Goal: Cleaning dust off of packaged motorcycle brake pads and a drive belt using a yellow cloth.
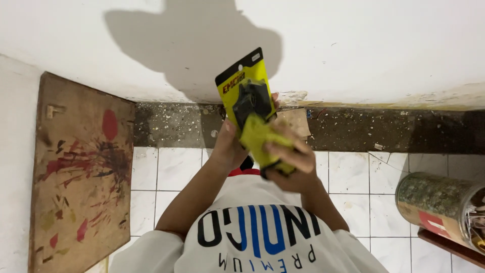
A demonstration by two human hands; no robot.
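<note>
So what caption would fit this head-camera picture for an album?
Two bare hands, left and right, peel a yellow-and-black cardboard blister pack holding a black tool above a white tiled floor.

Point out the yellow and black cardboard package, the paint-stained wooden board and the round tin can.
Yellow and black cardboard package (241,83), head view, on the yellow upper part.
Paint-stained wooden board (81,172), head view, on its middle face.
Round tin can (439,202), head view, on its curved side.
</note>
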